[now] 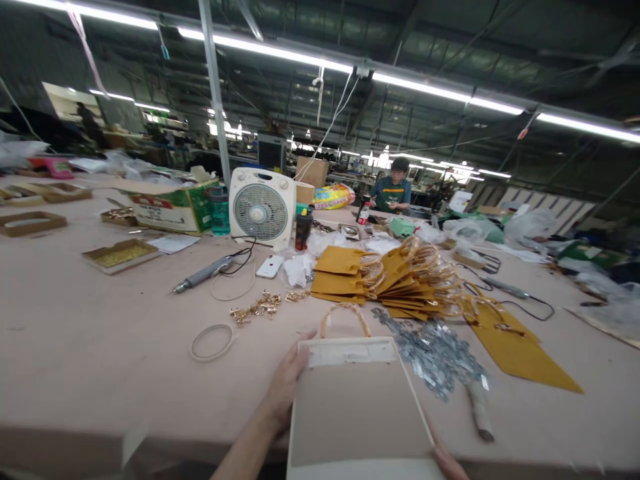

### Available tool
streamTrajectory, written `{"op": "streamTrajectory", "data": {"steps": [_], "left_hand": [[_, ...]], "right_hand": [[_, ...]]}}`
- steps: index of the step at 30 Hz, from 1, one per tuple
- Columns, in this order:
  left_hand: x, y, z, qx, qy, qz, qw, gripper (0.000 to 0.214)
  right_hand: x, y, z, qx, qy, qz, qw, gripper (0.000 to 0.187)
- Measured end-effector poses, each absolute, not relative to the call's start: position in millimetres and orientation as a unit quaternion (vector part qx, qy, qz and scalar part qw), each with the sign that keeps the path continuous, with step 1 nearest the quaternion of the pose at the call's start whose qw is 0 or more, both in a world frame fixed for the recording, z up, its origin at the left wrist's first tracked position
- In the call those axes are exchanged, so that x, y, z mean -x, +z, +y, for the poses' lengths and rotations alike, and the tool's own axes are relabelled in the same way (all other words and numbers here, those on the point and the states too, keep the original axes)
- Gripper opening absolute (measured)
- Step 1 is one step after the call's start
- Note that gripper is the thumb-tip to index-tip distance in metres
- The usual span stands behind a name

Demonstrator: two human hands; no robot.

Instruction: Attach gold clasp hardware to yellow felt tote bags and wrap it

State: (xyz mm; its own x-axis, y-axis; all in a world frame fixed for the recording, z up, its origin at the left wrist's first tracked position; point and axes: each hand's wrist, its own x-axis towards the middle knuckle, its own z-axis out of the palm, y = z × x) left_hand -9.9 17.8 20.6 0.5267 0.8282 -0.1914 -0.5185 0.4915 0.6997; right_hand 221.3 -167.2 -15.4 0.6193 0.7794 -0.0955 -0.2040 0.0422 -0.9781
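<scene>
A flat bag panel (pixel 360 420), pale at the edges with a grey-beige back, is tilted up at the table's front edge. An arched tan handle (pixel 345 312) shows beyond its top. My left hand (pixel 286 383) grips its left edge near the upper corner. Down at the lower right edge, my right hand (pixel 445 460) holds it too, mostly cut off by the frame. Right of the panel lies a heap of small silver metal plates (pixel 435 353), with a grey cylindrical tool (pixel 479 410) nearby. Gold-coloured metal fittings (pixel 260 307) are scattered beyond my left hand.
Stacked mustard bag panels (pixel 340 270) with wrapped handles lie ahead; another mustard panel (pixel 530 357) is at right. A corded electric screwdriver (pixel 200 275), phone (pixel 269 267), tape ring (pixel 213 342) and box fan (pixel 263 210) stand or lie left of centre. A co-worker (pixel 393 190) sits opposite.
</scene>
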Motion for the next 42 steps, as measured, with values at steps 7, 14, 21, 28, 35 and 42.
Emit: {"op": "streamTrajectory", "data": {"steps": [7, 14, 21, 28, 35, 42], "left_hand": [[8, 19, 13, -0.435, 0.362, 0.284, 0.774, 0.071], [23, 60, 28, -0.695, 0.345, 0.366, 0.513, 0.049], [39, 86, 39, -0.827, 0.287, 0.373, 0.305, 0.036], [41, 62, 48, -0.808, 0.245, 0.453, 0.286, 0.035], [33, 27, 47, -0.819, 0.293, 0.441, 0.222, 0.033], [11, 13, 7, -0.847, 0.342, 0.333, 0.234, 0.032]], "right_hand": [[-228, 1, -148, 0.566, 0.407, -0.223, 0.682, 0.068], [-229, -4, -103, 0.52, 0.406, -0.198, 0.725, 0.086], [-231, -23, -89, 0.573, 0.329, -0.236, 0.713, 0.068], [-229, -23, -87, 0.575, 0.342, -0.21, 0.713, 0.07], [-220, -26, -85, 0.603, 0.32, -0.237, 0.691, 0.065], [-216, -26, -80, 0.669, 0.159, -0.372, 0.623, 0.048]]}}
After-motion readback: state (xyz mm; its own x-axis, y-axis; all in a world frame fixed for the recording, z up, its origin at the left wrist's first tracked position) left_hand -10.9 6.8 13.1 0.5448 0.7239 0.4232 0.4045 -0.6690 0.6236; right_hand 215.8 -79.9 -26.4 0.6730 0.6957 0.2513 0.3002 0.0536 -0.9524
